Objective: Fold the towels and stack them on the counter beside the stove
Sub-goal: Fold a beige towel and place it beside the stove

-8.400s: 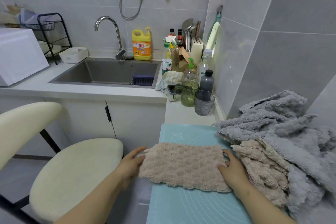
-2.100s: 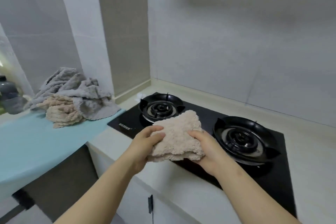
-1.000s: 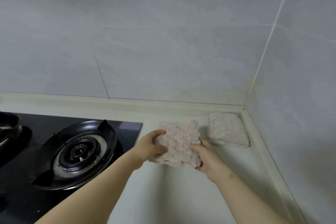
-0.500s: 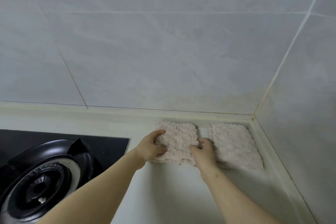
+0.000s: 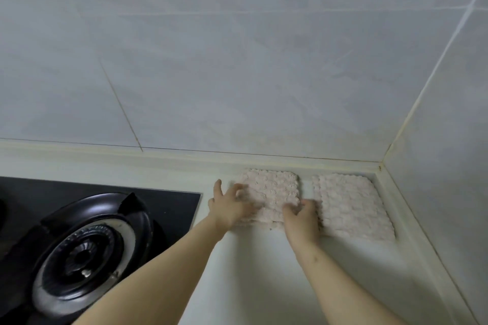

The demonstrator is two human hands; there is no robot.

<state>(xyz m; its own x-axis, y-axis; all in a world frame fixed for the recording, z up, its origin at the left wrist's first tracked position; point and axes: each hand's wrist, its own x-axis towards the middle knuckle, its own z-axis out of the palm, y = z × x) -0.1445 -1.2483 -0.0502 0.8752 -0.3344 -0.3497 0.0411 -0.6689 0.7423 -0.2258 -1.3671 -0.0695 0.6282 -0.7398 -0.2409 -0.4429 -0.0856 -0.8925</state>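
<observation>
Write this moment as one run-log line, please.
phase: towel placement | folded towel: flat on counter | left hand: touches left edge | right hand: holds near-right corner | second towel: alongside, right

Large pale grey tiles cover the back wall [image 5: 237,60] and the side wall [image 5: 449,126], meeting in a corner at right. A cream ledge [image 5: 105,157] edges the off-white surface [image 5: 264,277]; a black stove [image 5: 163,200] sits left.

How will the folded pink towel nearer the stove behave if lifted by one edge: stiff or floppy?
Probably floppy: the towel is soft, nubbly cloth in layers, so a lifted edge would likely sag and unfold. It lies thin, so probably light. On the smooth counter it should slide when pushed.
</observation>
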